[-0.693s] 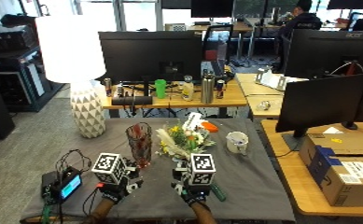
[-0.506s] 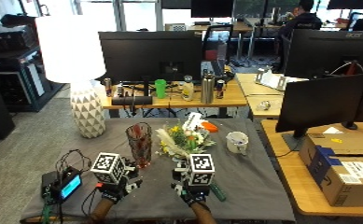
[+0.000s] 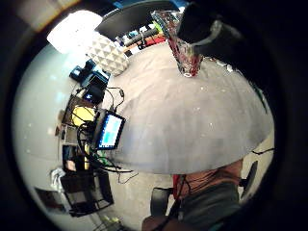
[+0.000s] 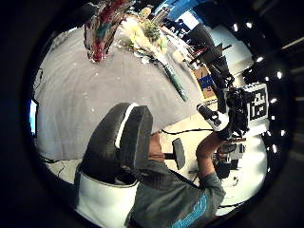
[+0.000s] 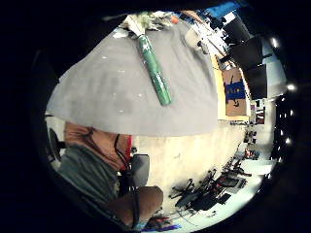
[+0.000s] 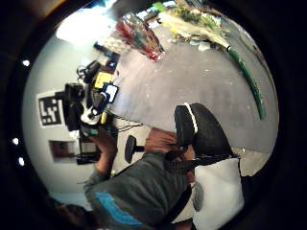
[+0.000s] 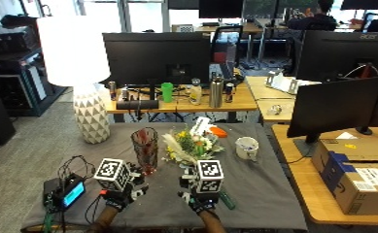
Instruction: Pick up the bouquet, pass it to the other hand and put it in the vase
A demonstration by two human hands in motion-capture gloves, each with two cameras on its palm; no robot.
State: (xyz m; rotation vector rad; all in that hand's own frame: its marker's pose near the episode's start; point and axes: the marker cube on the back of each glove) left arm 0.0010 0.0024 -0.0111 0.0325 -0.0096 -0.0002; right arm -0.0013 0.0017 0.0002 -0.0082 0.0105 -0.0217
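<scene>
On the table near its front edge, outside view: left hand and right hand hover holding nothing, finger spread can't tell; bouquet lies mid-table just beside vase. Left palm views: vase stands upright, apart from the hand. Right palm views: green stem lies flat toward the front edge. Risks: bumping the tall vase over while reaching, or grabbing blooms instead of the stem
</scene>
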